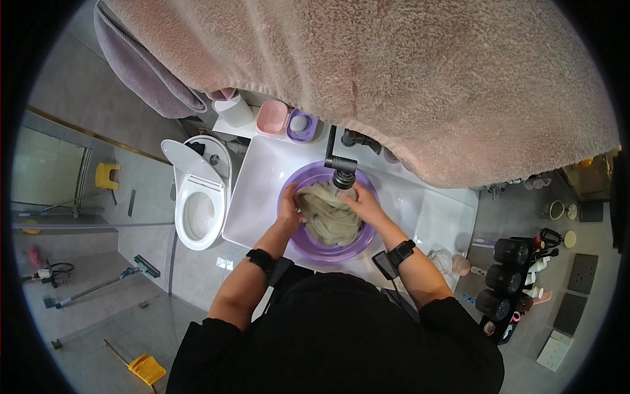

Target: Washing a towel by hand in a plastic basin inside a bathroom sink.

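Observation:
A pale green cloth [329, 221] lies bunched and wet-looking in a round purple basin [339, 253]. The basin stands in a white sink [261, 172]. Above the cloth is the black swivel faucet [344, 172], with water running from its outlet. My left hand [289, 209] is inside the basin's left rim, fingers apart, beside the cloth's left edge. On the other side, my right hand [364, 204] reaches in over the right rim, its fingertips at the cloth near the water. Whether those fingertips grip the fabric is unclear.
A large beige-pink towel [393, 83] hangs close overhead, covering the sink's back right. Behind the sink stand a pink soap box [272, 117] and a purple soap dish [301, 125]. Left is a toilet [199, 216] with its lid raised; right, a black wall rack [512, 280].

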`<state>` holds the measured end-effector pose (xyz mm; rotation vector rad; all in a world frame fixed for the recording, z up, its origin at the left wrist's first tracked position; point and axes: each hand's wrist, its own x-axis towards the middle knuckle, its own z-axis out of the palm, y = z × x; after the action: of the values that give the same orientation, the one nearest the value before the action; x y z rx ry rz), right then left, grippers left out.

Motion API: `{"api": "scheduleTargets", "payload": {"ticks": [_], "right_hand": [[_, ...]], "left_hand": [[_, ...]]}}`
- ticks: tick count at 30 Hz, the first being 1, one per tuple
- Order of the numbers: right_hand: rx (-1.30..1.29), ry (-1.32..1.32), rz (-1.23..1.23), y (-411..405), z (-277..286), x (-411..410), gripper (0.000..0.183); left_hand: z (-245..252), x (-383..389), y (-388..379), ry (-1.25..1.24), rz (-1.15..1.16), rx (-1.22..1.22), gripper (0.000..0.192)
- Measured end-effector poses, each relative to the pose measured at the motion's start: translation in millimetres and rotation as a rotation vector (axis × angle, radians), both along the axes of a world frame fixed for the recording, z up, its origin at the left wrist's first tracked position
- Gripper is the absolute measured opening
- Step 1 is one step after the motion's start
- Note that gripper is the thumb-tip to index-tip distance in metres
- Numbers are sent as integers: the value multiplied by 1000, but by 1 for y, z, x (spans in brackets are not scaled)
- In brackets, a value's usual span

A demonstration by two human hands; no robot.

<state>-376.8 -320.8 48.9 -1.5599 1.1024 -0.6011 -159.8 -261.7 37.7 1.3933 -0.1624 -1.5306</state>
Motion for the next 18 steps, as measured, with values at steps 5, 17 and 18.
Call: {"api": "scheduleTargets", "payload": {"ticks": [5, 17, 18], "right_hand": [[-26, -60, 279, 27, 37, 44, 29], [-233, 17, -117, -2, -60, 22, 26], [-197, -54, -162, -2, -56, 29, 33]], "left_hand": [[-26, -14, -21, 394, 58, 133, 72], [13, -53, -20, 517, -68, 91, 38], [21, -50, -18, 511, -29, 122, 38]]}}
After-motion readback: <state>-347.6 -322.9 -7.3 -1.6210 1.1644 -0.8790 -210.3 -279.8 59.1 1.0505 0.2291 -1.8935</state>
